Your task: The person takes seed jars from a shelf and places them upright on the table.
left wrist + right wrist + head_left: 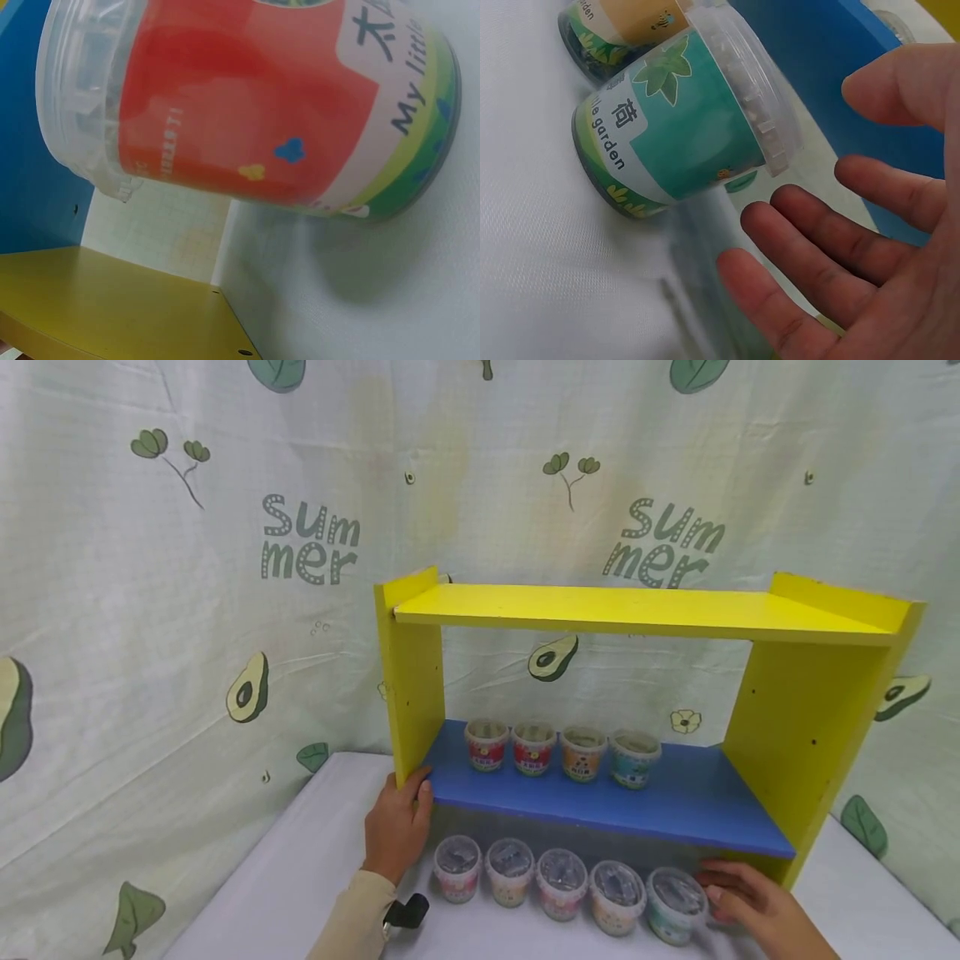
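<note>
My left hand [397, 822] grips the front left edge of a yellow-and-blue shelf unit [600, 810], its thumb along the front. Several lidded plant tubs [512, 870] stand in a row on the table in front of the unit. A tub with a red label [247, 97] fills much of the left wrist view. At the row's right end is a teal-labelled tub [694, 124] with a clear lid. My right hand [847, 277] is beside it, fingers spread and slightly bent. In the head view a pinkish patch [720, 917] shows under this hand, mostly hidden.
Several lidless tubs [582, 752] with red, orange and teal labels stand on the blue shelf. Above them runs a yellow top board [637, 608] between yellow side panels [817, 727]. White cloth covers the table [277, 868]; a printed curtain [480, 510] hangs behind.
</note>
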`<state>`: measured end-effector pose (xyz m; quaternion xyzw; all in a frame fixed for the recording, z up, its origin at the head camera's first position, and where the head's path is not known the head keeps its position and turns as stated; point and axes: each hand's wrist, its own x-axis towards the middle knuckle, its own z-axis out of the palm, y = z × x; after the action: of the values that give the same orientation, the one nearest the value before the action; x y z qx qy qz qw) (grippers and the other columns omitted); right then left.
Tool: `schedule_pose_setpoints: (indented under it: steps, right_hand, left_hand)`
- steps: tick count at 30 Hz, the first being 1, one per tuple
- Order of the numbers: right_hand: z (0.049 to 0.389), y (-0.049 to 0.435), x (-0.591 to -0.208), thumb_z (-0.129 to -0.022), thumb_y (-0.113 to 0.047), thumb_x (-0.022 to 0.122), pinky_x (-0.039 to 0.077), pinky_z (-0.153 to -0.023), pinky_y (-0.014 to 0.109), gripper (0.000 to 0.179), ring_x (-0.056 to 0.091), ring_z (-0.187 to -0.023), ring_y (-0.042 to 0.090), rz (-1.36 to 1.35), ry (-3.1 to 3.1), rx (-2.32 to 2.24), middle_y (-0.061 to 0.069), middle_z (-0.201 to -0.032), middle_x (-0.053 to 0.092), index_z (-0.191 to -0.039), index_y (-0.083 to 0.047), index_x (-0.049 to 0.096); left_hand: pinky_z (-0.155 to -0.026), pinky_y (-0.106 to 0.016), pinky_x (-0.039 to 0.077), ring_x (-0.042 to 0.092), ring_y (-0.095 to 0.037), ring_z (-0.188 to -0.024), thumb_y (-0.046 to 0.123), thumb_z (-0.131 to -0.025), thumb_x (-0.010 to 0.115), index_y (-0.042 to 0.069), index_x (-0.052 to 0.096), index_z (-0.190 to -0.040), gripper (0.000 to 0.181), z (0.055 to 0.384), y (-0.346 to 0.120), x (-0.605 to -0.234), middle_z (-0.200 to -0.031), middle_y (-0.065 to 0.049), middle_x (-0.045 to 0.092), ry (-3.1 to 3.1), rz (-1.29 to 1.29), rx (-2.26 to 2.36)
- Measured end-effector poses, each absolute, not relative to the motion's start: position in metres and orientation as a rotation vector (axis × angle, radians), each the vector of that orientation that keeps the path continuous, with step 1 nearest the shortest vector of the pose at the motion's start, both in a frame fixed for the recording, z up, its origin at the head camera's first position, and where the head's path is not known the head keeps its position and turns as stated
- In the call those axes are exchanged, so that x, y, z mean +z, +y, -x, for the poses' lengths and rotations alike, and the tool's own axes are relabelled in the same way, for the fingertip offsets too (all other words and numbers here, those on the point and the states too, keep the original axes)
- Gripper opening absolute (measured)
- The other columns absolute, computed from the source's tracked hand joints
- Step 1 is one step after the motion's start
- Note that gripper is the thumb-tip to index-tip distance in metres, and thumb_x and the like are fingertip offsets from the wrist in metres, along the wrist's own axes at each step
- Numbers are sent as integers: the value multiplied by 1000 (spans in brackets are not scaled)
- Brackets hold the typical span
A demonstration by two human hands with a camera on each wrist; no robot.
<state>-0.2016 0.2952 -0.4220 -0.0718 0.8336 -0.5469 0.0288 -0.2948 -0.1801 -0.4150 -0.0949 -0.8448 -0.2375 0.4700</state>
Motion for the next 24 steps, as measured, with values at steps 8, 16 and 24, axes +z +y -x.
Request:
schedule_pose_setpoints:
  steps: [8,16,24]
  right_hand:
    - [200,293,-419,-94,-28,53,52,-72,33,58,61,-90,5,77,2638,-1669,24,-120,54,-131,12,34]
    - [197,292,-415,-94,-28,54,52,-71,31,55,62,-90,9,38,2730,-1646,20,-115,59,-129,11,39]
    - [191,297,-396,-93,-36,53,52,-72,29,53,63,-90,13,-5,2771,-1562,14,-110,64,-124,7,49]
  left_hand:
    - [-57,-43,49,57,-24,-74,36,-95,48,21,62,-119,32,296,-181,-416,-96,-12,56,-2073,235,-579]
    - [-58,-42,49,57,-24,-74,36,-94,47,23,62,-120,32,297,-181,-416,-96,-11,56,-2088,224,-578]
    - [-57,-42,49,56,-23,-72,36,-95,47,23,62,-119,32,297,-180,-415,-94,-11,56,-2080,224,-590]
